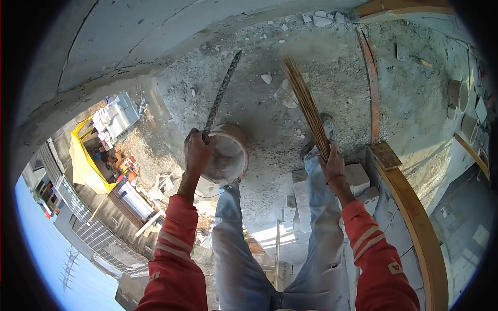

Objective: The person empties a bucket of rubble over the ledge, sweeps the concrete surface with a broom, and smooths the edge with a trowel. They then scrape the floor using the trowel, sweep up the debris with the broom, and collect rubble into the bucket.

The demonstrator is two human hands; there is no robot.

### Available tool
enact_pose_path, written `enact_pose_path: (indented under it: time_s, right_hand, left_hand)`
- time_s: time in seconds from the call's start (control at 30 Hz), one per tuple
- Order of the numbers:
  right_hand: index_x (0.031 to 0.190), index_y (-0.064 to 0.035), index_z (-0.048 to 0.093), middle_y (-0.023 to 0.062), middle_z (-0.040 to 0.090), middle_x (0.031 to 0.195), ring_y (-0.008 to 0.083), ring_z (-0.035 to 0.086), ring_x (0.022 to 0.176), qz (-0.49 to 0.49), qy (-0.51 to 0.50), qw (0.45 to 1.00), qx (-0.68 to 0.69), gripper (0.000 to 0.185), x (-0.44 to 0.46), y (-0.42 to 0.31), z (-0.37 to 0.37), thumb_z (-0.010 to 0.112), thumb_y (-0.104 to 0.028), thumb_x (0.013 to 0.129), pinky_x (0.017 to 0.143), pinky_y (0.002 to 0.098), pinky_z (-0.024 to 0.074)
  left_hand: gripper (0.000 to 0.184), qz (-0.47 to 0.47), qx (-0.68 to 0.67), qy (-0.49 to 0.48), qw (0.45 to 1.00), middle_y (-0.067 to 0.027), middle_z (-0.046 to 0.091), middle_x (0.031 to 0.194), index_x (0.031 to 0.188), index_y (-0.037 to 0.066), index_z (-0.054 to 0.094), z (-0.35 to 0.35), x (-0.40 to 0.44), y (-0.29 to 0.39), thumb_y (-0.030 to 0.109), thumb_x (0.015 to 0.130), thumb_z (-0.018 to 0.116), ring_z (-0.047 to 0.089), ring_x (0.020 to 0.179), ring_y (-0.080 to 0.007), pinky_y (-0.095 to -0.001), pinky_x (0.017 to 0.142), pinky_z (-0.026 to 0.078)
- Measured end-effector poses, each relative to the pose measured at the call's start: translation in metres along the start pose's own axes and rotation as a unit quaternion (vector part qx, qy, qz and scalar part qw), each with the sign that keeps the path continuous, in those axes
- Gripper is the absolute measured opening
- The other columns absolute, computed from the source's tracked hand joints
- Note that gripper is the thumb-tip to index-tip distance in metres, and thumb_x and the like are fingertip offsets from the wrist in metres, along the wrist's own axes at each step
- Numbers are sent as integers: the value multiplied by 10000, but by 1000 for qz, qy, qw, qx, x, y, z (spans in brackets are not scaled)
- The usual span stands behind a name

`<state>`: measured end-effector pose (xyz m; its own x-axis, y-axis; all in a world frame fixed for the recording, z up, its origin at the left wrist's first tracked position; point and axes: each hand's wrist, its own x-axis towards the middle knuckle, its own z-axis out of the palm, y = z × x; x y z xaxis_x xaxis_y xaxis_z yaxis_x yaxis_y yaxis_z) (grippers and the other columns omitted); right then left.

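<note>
Two grips, fingers wrapped: L hand w/ gritty rod, R hand w/ stick broom; prob. holding step, next needs steadiness.

The red right sleeve carries a pale patch — it reads "A".

One stick broom, one rough rod

Of hands I count two: one left hand and one right hand. The red sleeves are two, and the trouser legs are also two. There is one round bucket, one long reddish strip and one yellow tarpaulin. Of lattice pylons, one can be seen. The wooden beams are at least three. The pale blocks are at least two; some are partly hidden, so I cannot tell the exact number. The rubble pieces are many, too small to count exactly.
</note>
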<state>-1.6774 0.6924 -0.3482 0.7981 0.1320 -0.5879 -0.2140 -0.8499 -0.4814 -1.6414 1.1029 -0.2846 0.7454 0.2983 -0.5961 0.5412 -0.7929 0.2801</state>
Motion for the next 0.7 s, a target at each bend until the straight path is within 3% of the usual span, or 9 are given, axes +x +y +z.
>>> enact_pose_path:
  time_s: [0.17, 0.23, 0.3, 0.37, 0.5, 0.57, 0.63, 0.67, 0.7]
  right_hand:
    - [1337, -77, 326, 293, 608, 1036, 475, 587, 924, 329, 116, 935, 60, 616, 11, 20, 43, 612, -327, 852, 775, 523, 474]
    - [1366, -32, 319, 288, 623, 962, 463, 599, 909, 171, 95, 978, -74, 666, -1, 25, 108, 586, -371, 859, 775, 515, 471]
    - [1377, -22, 289, 298, 623, 938, 477, 597, 879, 199, -117, 969, -88, 689, -19, -39, 116, 584, -370, 860, 754, 524, 466]
    - [1390, -38, 258, 302, 620, 924, 488, 593, 840, 206, -143, 967, -55, 704, -39, -68, 118, 603, -339, 854, 734, 527, 463]
    - [1399, -51, 232, 295, 622, 910, 498, 583, 851, 68, -121, 990, -31, 723, -87, -75, 78, 623, -306, 847, 731, 535, 460]
    - [1369, -82, 267, 258, 634, 893, 428, 636, 716, -3, 5, 999, -38, 676, -95, -67, 58, 651, -237, 835, 625, 492, 512]
    - [1378, -93, 262, 188, 644, 863, 280, 632, 550, 248, 70, 956, 138, 702, -66, -70, 38, 674, -225, 824, 442, 395, 496]
    - [1392, -103, 254, 160, 639, 848, 216, 597, 494, 228, 135, 954, 137, 716, -41, -42, 40, 676, -213, 824, 378, 344, 450]
    - [1403, -112, 253, 156, 641, 853, 211, 600, 503, 232, 156, 952, 126, 729, -10, -13, 46, 676, -215, 819, 383, 341, 452]
  left_hand:
    - [439, 27, 30, 140, 989, -191, 561, 995, 653, 10, 525, 38, -28, -125, 266, 551, 868, 572, 870, -320, -420, 694, 454]
    - [506, 4, 50, 189, 981, -165, 580, 948, 676, 33, 527, 64, -17, -175, 297, 470, 907, 578, 822, -286, -407, 677, 460]
    - [518, -71, 13, 150, 986, -143, 589, 867, 690, 34, 532, 82, 1, -202, 305, 462, 909, 574, 755, -262, -392, 647, 461]
    - [438, -193, -115, 71, 972, -127, 607, 712, 700, -1, 564, 100, 7, -221, 227, 504, 883, 584, 643, -242, -389, 595, 467]
    - [267, -172, -131, 82, 973, -134, 619, 647, 700, -26, 581, 105, 5, -235, 161, 616, 751, 602, 603, -256, -408, 574, 460]
    - [276, -169, -143, 71, 973, -151, 621, 660, 709, -29, 579, 103, -7, -246, 171, 621, 748, 614, 624, -285, -416, 588, 463]
    - [286, -165, -123, 91, 974, -186, 627, 706, 744, -30, 571, 91, -26, -247, 183, 636, 730, 627, 689, -358, -441, 647, 470]
    - [322, -178, -145, 93, 969, -182, 636, 742, 768, -18, 566, 92, -39, -261, 200, 621, 752, 626, 715, -363, -448, 671, 471]
    - [340, -181, -147, 102, 967, -128, 577, 716, 777, -14, 544, 79, -56, -257, 184, 610, 763, 567, 675, -274, -407, 621, 448]
